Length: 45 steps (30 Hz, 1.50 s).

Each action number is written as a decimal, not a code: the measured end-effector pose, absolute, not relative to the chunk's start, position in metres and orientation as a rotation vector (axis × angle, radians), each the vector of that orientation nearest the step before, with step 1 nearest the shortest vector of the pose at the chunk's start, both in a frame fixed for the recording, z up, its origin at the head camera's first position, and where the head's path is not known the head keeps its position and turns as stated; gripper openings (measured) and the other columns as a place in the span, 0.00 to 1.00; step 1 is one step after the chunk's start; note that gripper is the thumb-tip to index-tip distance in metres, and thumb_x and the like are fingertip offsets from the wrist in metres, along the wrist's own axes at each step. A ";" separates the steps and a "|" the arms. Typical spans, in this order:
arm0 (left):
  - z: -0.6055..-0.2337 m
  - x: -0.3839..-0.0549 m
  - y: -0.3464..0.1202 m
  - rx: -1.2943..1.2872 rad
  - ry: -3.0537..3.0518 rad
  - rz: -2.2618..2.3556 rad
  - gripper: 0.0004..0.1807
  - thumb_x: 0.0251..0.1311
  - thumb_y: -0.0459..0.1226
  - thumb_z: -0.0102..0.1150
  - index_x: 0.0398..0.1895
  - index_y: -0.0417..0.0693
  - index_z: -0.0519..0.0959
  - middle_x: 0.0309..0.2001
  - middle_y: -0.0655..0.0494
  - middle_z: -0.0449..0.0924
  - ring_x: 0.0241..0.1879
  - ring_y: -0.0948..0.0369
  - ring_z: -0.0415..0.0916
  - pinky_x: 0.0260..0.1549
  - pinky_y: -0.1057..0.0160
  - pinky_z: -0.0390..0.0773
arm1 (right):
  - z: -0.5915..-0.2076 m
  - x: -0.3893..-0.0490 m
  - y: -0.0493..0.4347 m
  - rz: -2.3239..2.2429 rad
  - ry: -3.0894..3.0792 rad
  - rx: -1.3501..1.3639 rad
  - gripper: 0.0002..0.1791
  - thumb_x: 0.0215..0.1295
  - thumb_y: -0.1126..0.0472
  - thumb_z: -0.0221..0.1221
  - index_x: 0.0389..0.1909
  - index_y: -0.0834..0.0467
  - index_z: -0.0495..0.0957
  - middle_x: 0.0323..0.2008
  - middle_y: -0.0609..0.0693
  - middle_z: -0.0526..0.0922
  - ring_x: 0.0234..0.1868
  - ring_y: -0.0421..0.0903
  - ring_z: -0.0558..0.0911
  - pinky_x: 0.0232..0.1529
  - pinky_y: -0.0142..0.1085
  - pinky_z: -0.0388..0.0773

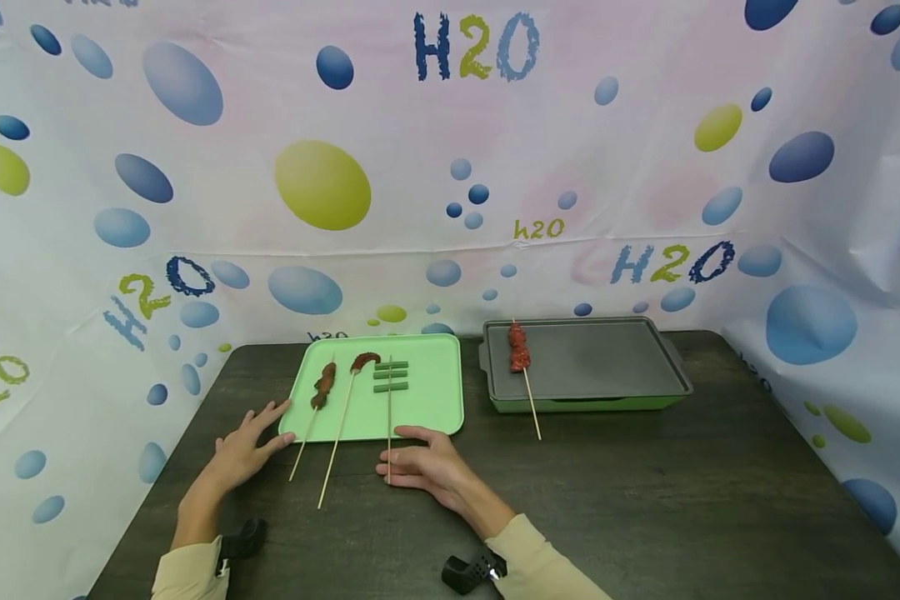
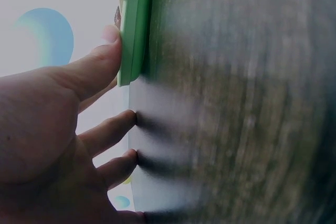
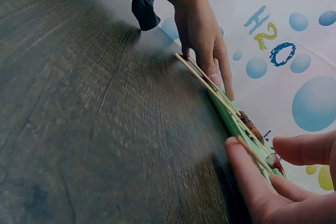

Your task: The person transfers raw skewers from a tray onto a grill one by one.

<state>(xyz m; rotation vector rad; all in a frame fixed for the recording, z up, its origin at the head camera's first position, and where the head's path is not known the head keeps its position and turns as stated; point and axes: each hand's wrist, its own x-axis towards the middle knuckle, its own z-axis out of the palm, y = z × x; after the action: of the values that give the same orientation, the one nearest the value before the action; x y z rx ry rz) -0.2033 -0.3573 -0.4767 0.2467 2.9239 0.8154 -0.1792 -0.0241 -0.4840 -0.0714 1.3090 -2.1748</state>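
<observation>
A light green tray (image 1: pixel 427 408) carries a brown meat skewer (image 1: pixel 324 387), a skewer with a curled reddish tentacle-like piece (image 1: pixel 364 360), and a skewer of short green pieces (image 1: pixel 391 386). Their sticks overhang its front edge. At the tray's front left corner rests my left hand (image 1: pixel 236 458), thumb against the rim in the left wrist view and the other fingers spread on the table. My right hand (image 1: pixel 435 468) is at the green skewer's stick, with extended fingers at its lower end. The thumb stands apart from the stick in the right wrist view.
Right of the tray stands a grey griddle plate (image 1: pixel 592 358) on a green base. A red meat skewer (image 1: pixel 519 348) lies along its left side, stick overhanging the front. Behind the dark wooden table (image 1: pixel 645 500) hangs a patterned sheet (image 1: pixel 420 125).
</observation>
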 end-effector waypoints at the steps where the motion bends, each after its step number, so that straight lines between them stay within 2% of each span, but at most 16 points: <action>1: -0.477 -0.203 -0.357 0.248 2.925 0.812 0.37 0.65 0.53 0.52 0.73 0.49 0.56 0.70 0.33 0.50 0.67 0.29 0.39 0.45 0.18 0.36 | -0.484 -0.180 -0.025 -2.174 1.309 -0.067 0.33 0.62 0.71 0.58 0.68 0.66 0.58 0.50 0.70 0.77 0.50 0.60 0.80 0.48 0.46 0.78; 16: -0.474 -0.201 -0.354 0.256 2.928 0.830 0.37 0.65 0.52 0.53 0.73 0.49 0.57 0.70 0.33 0.51 0.67 0.29 0.39 0.45 0.18 0.36 | -0.486 -0.187 -0.031 -2.190 1.334 -0.096 0.32 0.59 0.75 0.59 0.65 0.71 0.61 0.48 0.72 0.77 0.42 0.55 0.84 0.45 0.46 0.80; 45: -0.473 -0.201 -0.356 0.248 2.920 0.832 0.37 0.65 0.52 0.53 0.73 0.49 0.57 0.70 0.33 0.50 0.67 0.28 0.38 0.46 0.18 0.35 | -0.467 -0.168 0.003 -2.200 1.358 -0.141 0.31 0.59 0.74 0.60 0.65 0.66 0.64 0.50 0.71 0.77 0.43 0.54 0.84 0.45 0.45 0.79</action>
<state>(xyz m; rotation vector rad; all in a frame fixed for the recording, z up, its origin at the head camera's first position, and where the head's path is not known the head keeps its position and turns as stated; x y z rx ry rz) -0.2008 -0.3556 -0.4726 0.2480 2.9196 0.8316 -0.1677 0.0034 -0.4671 -0.1408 1.3575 -2.1996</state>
